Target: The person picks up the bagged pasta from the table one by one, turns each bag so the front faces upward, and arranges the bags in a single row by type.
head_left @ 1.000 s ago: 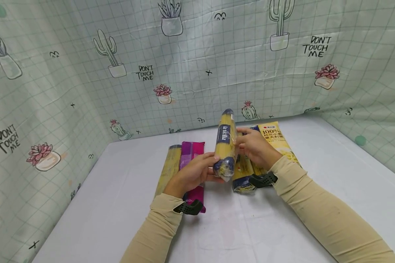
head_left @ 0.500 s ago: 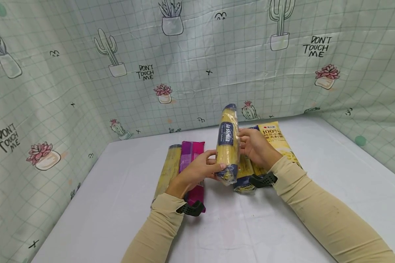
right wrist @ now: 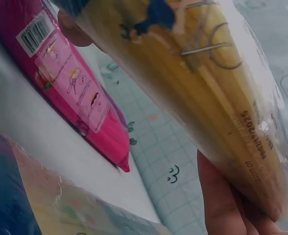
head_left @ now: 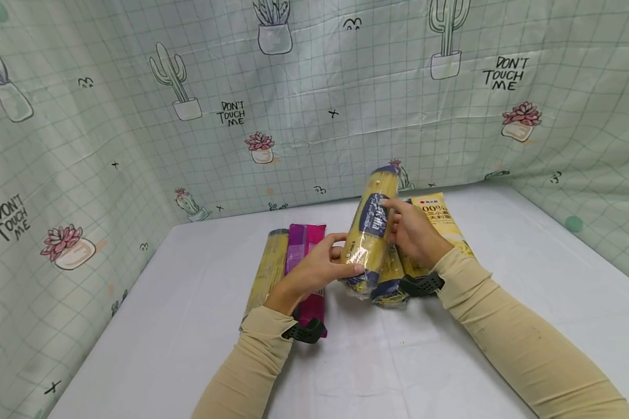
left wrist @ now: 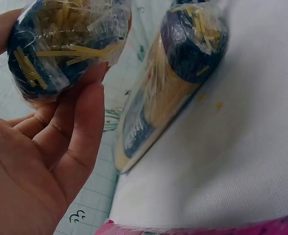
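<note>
Above the table, both hands hold a clear-wrapped pack of spaghetti (head_left: 366, 247) with blue ends and a blue label, its top leaning right. My left hand (head_left: 320, 266) grips the lower end, thumb across the front and fingers behind. In the left wrist view the pack's crinkled end (left wrist: 68, 36) shows loose bits of pasta inside. My right hand (head_left: 416, 233) holds the upper right side, with the thumb over the label. Seen from the right wrist, printed text runs along the wrapper (right wrist: 198, 88), and fingers (right wrist: 217, 196) support it from below.
Behind the held pack lies a similar spaghetti pack (head_left: 390, 280), beside a yellow bag (head_left: 444, 224) with Chinese print. To the left lie a purple-pink bag (head_left: 297, 250) and another spaghetti pack (head_left: 267, 270). A patterned curtain (head_left: 314, 87) hangs behind the white table (head_left: 188, 291).
The spaghetti pack has turned so its label faces forward, and its top has tilted right. The left thumb has moved onto its front, and the right thumb now lies over the label.
</note>
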Demonstrator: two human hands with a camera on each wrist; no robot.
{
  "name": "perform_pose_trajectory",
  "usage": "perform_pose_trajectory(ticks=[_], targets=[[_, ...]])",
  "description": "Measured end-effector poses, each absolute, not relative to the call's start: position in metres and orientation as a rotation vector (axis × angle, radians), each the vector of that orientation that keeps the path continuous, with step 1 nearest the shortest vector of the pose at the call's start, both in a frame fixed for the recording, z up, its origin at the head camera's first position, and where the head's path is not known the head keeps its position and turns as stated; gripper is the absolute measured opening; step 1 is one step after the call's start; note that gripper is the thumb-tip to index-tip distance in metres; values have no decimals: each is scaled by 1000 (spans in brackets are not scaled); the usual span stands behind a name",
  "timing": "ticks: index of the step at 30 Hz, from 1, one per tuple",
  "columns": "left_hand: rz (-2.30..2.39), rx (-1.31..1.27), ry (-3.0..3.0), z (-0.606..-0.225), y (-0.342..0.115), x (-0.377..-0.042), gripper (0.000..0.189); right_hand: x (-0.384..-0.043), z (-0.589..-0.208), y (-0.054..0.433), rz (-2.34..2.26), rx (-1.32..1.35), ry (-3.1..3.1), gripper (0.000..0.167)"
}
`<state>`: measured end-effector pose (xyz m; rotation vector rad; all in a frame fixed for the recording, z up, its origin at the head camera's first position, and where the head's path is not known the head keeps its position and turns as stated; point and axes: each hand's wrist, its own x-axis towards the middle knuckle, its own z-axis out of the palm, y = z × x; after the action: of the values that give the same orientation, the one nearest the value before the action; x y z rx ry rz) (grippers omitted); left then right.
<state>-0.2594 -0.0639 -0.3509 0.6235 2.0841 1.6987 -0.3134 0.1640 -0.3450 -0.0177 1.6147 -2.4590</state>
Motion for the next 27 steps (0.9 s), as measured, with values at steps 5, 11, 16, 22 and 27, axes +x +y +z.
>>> perform_pose_trajectory(ticks=[5,11,16,22,27], targets=[[1689,650,2084,-354,-65,-261,78,-313,-345,162,-2495,3,1635,49],[1661,592,2089,-353,-66,-263,70,-314,-345,159,-2518,40,1662,62],[1637,562,2100,-354,-63,-261,61,-313,-344,157,-2523,51,1679,67],[1679,545,2047,-355,-62,-260,46,-313,-344,156,-2506,30,1702,65],[1682,495,2050,-354,-61,-259,45,-311,-345,155,-2490,1,1715,61]])
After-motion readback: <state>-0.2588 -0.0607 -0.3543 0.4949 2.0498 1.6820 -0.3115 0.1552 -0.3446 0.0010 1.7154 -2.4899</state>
